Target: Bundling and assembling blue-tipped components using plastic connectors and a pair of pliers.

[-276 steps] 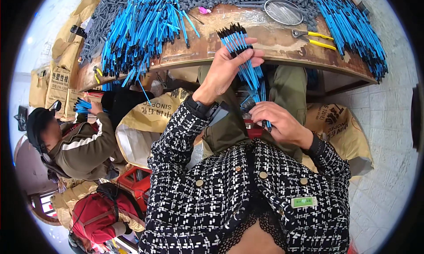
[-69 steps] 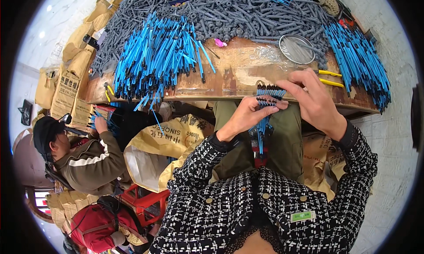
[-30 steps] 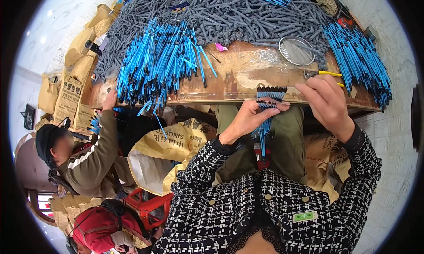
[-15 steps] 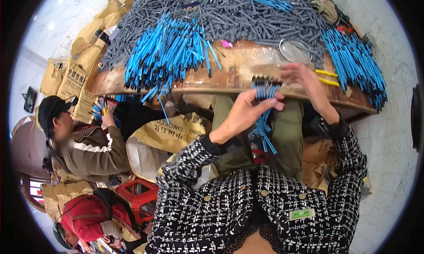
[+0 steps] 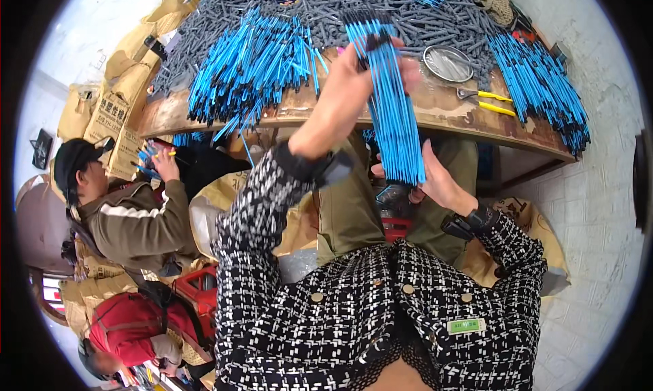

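Observation:
A bundle of thin blue sticks [image 5: 396, 119] with black tips hangs nearly upright in front of me, over the table's near edge. Its upper part is in my left hand [image 5: 343, 85], whose fingers wrap round it and are blurred on the far side. Around the lower end closes my right hand [image 5: 441, 180], thumb at the right side, fingertips partly hidden behind the sticks. A dark band or cluster of black ends shows near the top of the bundle.
Grey rod-like pieces [image 5: 435, 30] cover the far table. Blue stick piles lie left [image 5: 248, 74] and right [image 5: 544, 95]. Yellow-handled pliers [image 5: 491, 105] lie near a round wire-rimmed dish [image 5: 449, 64]. At left, a person in a cap [image 5: 136, 214] works beside paper sacks [image 5: 112, 115].
My left hand has risen toward the table with the sticks, which now hang straight and long. My right hand has come down from above the table to the bundle's lower end.

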Available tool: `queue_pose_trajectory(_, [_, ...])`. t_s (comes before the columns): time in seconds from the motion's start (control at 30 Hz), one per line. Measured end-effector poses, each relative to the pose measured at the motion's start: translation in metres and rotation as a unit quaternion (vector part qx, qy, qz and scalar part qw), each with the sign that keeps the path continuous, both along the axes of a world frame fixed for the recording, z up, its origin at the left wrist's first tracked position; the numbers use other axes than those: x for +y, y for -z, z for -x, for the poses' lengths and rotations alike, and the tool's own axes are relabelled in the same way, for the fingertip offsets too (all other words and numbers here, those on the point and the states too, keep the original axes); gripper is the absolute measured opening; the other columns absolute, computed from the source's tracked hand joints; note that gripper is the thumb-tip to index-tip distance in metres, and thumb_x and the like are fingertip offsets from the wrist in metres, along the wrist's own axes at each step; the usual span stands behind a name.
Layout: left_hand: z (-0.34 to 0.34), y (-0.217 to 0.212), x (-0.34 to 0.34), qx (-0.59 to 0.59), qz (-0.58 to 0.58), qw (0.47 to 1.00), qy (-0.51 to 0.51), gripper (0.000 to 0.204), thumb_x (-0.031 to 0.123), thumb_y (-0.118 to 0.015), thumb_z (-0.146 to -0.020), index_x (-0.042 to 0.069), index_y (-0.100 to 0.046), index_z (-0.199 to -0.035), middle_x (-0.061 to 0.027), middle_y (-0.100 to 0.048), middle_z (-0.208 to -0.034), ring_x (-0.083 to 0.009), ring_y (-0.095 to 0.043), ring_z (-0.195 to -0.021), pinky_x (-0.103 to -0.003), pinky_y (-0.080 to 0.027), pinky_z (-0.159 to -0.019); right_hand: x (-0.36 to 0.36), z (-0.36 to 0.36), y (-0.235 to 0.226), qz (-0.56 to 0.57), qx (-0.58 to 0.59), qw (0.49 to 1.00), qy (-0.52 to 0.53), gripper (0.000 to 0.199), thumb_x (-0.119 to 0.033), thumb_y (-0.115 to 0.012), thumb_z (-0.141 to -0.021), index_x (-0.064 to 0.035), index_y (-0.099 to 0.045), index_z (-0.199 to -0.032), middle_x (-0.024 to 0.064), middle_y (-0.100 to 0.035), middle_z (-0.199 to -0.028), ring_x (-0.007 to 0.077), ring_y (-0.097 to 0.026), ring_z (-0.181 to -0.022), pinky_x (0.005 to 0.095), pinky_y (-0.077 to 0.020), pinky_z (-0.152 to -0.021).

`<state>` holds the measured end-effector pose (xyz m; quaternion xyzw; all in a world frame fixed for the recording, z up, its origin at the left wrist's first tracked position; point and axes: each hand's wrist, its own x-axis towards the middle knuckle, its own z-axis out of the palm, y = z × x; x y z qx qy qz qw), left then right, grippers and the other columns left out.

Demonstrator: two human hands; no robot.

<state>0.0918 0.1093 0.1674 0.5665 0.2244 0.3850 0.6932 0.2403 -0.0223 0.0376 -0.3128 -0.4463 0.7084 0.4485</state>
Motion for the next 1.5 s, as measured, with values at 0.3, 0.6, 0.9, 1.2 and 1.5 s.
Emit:
queue_pose_trajectory(0.3, [0.027, 0.058, -0.059, 0.022, -0.076, 0.984, 0.160, 0.024, 0.001, -0.064, -0.088, -0.003, -0.069, -0.112, -0.0138, -0.071, -0.112, -0.0222, -0.070, -0.098, -0.032, -0.055, -0.086, 0.055, -0.008, 0.021, -0.081, 0.152, 0.985, 0.020, 0.079, -0.063, -0.020, -0.100, 0.0011, -0.039, -0.142, 0.0172, -0.052, -0.137, 0.0242, -0.052, -0.126, 0.0381, -0.0385, -0.109])
queue_pose_trajectory(0.6, [0.006, 0.131, -0.022, 0.068, -0.123, 0.989, 0.052, 0.020, 0.003, -0.064, -0.092, 0.000, -0.069, -0.111, -0.0106, -0.073, -0.104, -0.0162, -0.069, -0.093, -0.030, -0.055, -0.081, 0.018, -0.045, 0.039, -0.067, -0.127, 0.958, 0.248, 0.043, -0.033, -0.047, -0.103, 0.0022, -0.053, -0.128, 0.0130, -0.056, -0.131, 0.0202, -0.057, -0.116, 0.0339, -0.0402, -0.103])
queue_pose_trajectory(0.9, [-0.002, 0.106, -0.005, 0.083, -0.042, 0.995, 0.037, 0.020, 0.004, -0.062, -0.094, -0.002, -0.067, -0.113, -0.0034, -0.071, -0.105, -0.0082, -0.062, -0.095, -0.025, -0.051, -0.085, 0.068, -0.035, -0.045, -0.330, -0.308, 0.840, 0.302, 0.032, -0.005, -0.070, -0.084, -0.0008, -0.064, -0.115, 0.0128, -0.059, -0.126, 0.0227, -0.061, -0.110, 0.0331, -0.0443, -0.097])
queue_pose_trajectory(1.2, [-0.002, 0.129, 0.013, 0.072, -0.045, 0.995, 0.049, 0.029, 0.007, -0.067, -0.092, 0.000, -0.064, -0.119, 0.0008, -0.066, -0.096, -0.0068, -0.057, -0.085, -0.023, -0.047, -0.075, 0.096, -0.026, -0.047, -0.178, -0.263, 0.935, 0.156, 0.024, -0.013, -0.071, -0.087, -0.0005, -0.070, -0.108, 0.0057, -0.069, -0.094, 0.0113, -0.061, -0.086, 0.0269, -0.0482, -0.073])
queue_pose_trajectory(1.5, [0.046, 0.152, -0.011, 0.173, -0.122, 0.953, -0.216, 0.057, 0.016, -0.081, -0.078, 0.001, -0.058, -0.128, -0.0120, -0.063, -0.121, -0.0223, -0.056, -0.121, -0.031, -0.048, -0.095, 0.102, -0.015, -0.068, -0.225, -0.351, 0.892, 0.176, 0.020, -0.014, -0.068, -0.091, -0.0009, -0.072, -0.106, 0.0046, -0.070, -0.089, 0.0073, -0.058, -0.082, 0.0265, -0.0475, -0.074])
